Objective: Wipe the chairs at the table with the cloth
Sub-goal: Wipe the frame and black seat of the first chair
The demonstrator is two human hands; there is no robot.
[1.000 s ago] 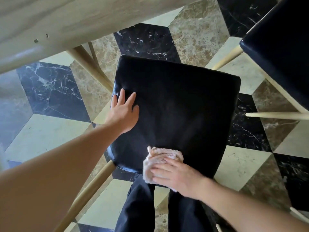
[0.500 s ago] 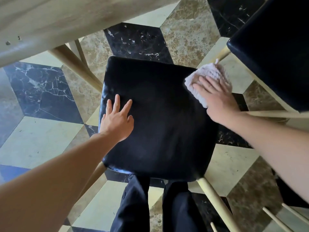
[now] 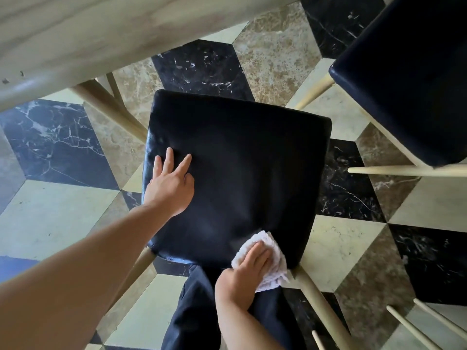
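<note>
1. Marble floor [image 3: 275,56] in a cube pattern of black, brown and cream tiles fills the background, seen from above.
2. Across the upper left runs the pale wood-grain edge of the table [image 3: 83,39], with a light wooden leg [image 3: 108,107] slanting down beneath it.
3. At the centre stands a chair with a black padded seat [image 3: 240,173] on pale wooden legs, its near corners closest to the person.
4. The left hand [image 3: 171,184] lies flat on the left part of that seat, fingers straight and spread, pressing down and gripping nothing.
5. The right hand [image 3: 249,270] rests on a white cloth [image 3: 273,263] with fingers nearly straight, pressing it onto the seat's near right corner.
6. The cloth is bunched under the palm; part of it lies on the seat and part hangs over the near edge, just above the front right chair leg [image 3: 321,306].
7. A second chair [image 3: 414,74] with the same black seat and pale legs stands at the upper right, apart from the first one.
8. Below the near edge of the centre seat, the person's dark trousers [image 3: 194,319] show between the two bare forearms.
9. At the lower right, thin pale rods [image 3: 419,327] of further furniture cross the floor; what they belong to cannot be told.
</note>
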